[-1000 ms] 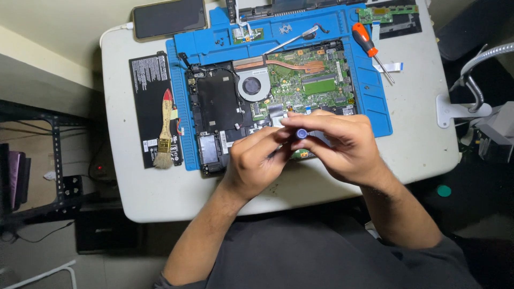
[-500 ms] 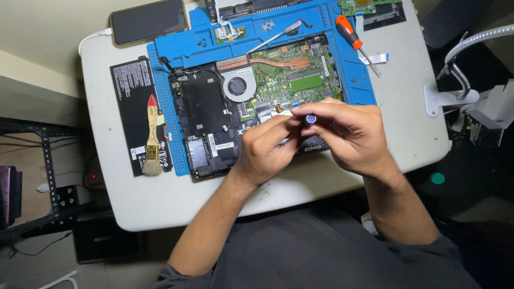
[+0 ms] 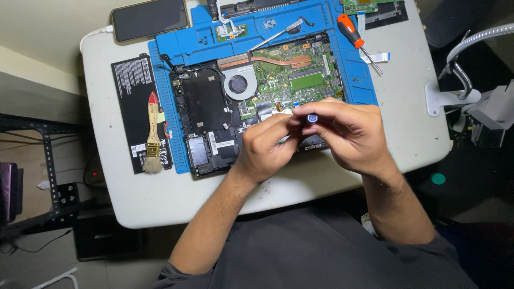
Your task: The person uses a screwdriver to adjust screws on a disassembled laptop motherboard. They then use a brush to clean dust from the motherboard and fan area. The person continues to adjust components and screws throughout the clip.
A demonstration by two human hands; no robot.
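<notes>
A small screwdriver (image 3: 311, 118), its blue-capped end facing up, stands pinched between the fingertips of both hands above the front edge of an opened laptop (image 3: 251, 107). The right hand (image 3: 350, 134) closes its grip around the cap from the right; the left hand (image 3: 267, 147) meets it from the left, fingers clenched on the shaft just below. The laptop rests on a blue mat (image 3: 353, 80) on a white worktop (image 3: 407, 128). An orange-handled screwdriver (image 3: 350, 32) lies beyond, a brush (image 3: 153, 134) on a black battery (image 3: 134, 91) to the left.
</notes>
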